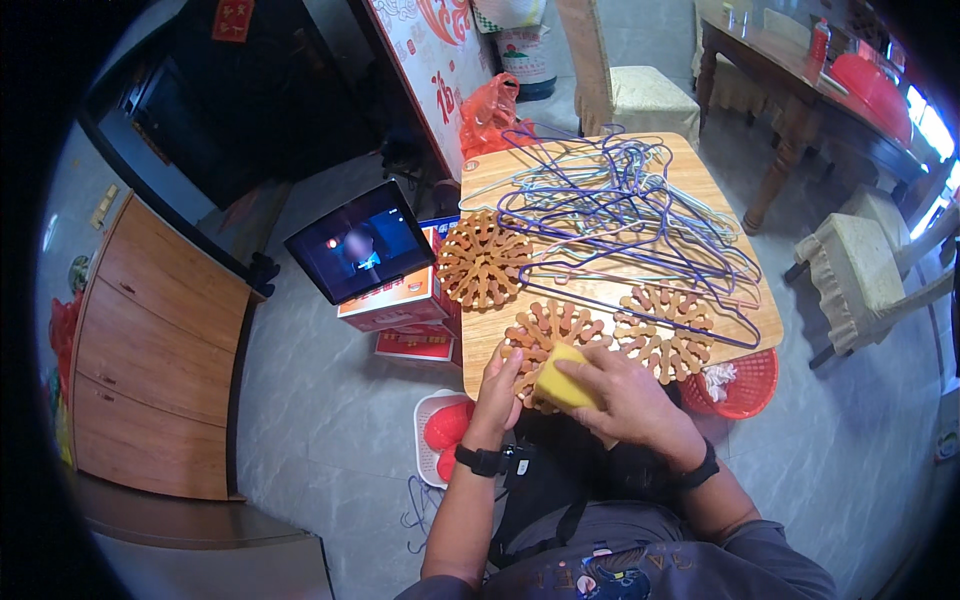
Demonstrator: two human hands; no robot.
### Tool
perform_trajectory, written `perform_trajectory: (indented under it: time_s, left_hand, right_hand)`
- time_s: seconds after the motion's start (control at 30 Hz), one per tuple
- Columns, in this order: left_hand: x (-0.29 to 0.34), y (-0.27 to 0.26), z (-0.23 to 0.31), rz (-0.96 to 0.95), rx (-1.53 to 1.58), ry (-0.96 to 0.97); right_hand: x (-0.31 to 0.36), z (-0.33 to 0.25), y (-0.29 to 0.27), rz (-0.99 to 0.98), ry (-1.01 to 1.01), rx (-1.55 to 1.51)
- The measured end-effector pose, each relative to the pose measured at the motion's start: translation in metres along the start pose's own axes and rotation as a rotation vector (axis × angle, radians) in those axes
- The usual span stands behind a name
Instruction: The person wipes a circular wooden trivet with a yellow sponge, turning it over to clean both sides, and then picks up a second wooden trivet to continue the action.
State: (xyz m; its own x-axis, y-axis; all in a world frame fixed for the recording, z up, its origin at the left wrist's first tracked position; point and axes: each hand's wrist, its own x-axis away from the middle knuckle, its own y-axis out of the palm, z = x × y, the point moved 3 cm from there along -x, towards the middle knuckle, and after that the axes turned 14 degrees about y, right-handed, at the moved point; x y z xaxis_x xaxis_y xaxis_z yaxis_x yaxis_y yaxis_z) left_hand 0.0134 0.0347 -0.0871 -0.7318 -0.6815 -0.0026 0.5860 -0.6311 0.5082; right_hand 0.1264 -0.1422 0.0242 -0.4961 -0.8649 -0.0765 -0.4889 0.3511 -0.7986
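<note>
My right hand (pixel 635 395) is closed on a yellow sponge (pixel 562 382), pressing it against the near part of a round brown lattice trivet (pixel 548 322). That trivet is held at its left edge by my left hand (pixel 497 393), fingers closed around the rim. It sits at the near edge of a small wooden table (pixel 482 345). A similar trivet (pixel 665 345) lies just to the right, partly under a hanger, and another trivet (pixel 484 262) rests at the table's left edge. A tangled heap of purple and pale clothes hangers (pixel 625 215) covers the far part of the tabletop.
Left of the table, a lit tablet (pixel 358 243) leans on stacked boxes (pixel 395 308). A white basket with red things (pixel 445 430) stands below it. A red basket (pixel 755 385) is at the right. Chairs (pixel 650 95) and a dark dining table (pixel 770 75) stand beyond.
</note>
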Motion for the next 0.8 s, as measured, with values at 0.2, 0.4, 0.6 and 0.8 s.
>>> perform_trajectory:
  time_s: [0.2, 0.4, 0.6, 0.8]
  left_hand:
    - [-0.002, 0.003, 0.001, -0.05, 0.066, -0.015]
    - [-0.001, 0.002, 0.002, -0.032, 0.014, -0.01]
    - [0.001, 0.004, 0.002, -0.004, -0.004, 0.008]
    - [-0.001, -0.002, -0.002, -0.028, -0.016, 0.02]
  right_hand:
    - [-0.028, 0.007, -0.003, 0.18, 0.09, -0.048]
    - [-0.031, -0.001, 0.016, 0.135, 0.086, 0.062]
    - [0.002, -0.01, 0.01, 0.031, -0.06, 0.091]
    - [-0.004, 0.011, 0.004, 0.1, -0.083, -0.024]
